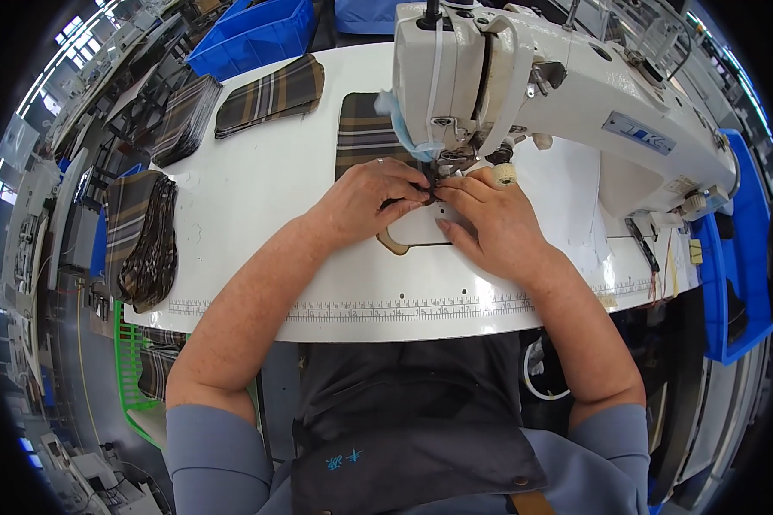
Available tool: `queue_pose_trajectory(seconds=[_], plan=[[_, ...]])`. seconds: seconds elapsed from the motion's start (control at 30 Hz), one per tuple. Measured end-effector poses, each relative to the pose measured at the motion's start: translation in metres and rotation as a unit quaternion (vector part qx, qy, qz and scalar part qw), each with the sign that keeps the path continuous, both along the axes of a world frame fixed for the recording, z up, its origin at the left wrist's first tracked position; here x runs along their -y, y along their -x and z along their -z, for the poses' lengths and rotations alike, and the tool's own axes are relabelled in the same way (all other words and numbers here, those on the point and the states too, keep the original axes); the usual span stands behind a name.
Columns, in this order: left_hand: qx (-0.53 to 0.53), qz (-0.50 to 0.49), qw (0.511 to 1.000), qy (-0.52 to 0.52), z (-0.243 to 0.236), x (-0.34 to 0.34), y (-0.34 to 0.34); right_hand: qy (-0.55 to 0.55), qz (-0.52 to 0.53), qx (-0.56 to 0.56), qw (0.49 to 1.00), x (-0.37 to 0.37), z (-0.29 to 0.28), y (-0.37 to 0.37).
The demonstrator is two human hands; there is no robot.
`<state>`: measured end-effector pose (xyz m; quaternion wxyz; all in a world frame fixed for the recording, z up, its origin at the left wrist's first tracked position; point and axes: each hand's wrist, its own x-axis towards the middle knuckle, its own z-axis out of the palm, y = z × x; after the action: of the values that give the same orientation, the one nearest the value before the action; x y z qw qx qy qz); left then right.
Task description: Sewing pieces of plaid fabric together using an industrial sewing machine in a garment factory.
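A brown plaid fabric piece [365, 129] lies on the white table, its near edge running under the needle area of a white sewing machine [524, 77]. My left hand [374, 197] pinches that near edge just left of the presser foot [438, 167], thumb and fingers pressed together. On the right of the foot, my right hand [489, 215] rests palm down, its fingertips at the fabric edge and its thumb apart on the machine's bed plate. The machine head hides part of the fabric and the needle.
Stacks of plaid pieces [270, 96] and a thick folded pile [142, 236] stand at the table's left. A blue bin [253, 39] sits behind, another blue bin [730, 300] at the right. Small snips [642, 245] lie near the right edge. A printed ruler [378, 311] follows the front edge.
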<state>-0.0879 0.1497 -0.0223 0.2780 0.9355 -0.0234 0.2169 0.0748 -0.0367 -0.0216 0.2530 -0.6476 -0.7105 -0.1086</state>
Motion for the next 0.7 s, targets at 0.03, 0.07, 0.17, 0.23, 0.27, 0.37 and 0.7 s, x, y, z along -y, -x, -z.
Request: queue_pose_trajectory(seconds=[0.03, 0.07, 0.17, 0.23, 0.27, 0.37, 0.7], plan=[[0.001, -0.003, 1.0, -0.014, 0.0, -0.002, -0.002, 0.001, -0.001, 0.002, 1.0, 0.0, 0.0, 0.001], [0.002, -0.005, 1.0, -0.029, 0.0, -0.003, -0.004, 0.009, 0.001, -0.004, 1.0, 0.0, -0.001, 0.001], [-0.043, -0.027, 0.998, -0.034, -0.002, -0.005, -0.008, 0.022, 0.008, -0.006, 1.0, 0.001, -0.002, 0.003], [-0.042, -0.032, 0.997, -0.055, -0.003, -0.003, -0.01, 0.025, 0.012, -0.003, 1.0, 0.001, -0.003, 0.003], [-0.042, -0.038, 0.995, -0.077, -0.003, -0.002, -0.01, 0.021, 0.012, -0.002, 1.0, 0.002, -0.003, 0.003], [-0.031, -0.06, 0.993, -0.1, -0.003, 0.004, -0.008, 0.015, 0.013, -0.003, 1.0, 0.002, -0.002, 0.003], [-0.001, -0.071, 0.994, -0.085, 0.002, 0.016, -0.005, 0.006, 0.009, 0.001, 1.0, 0.002, -0.001, 0.003]])
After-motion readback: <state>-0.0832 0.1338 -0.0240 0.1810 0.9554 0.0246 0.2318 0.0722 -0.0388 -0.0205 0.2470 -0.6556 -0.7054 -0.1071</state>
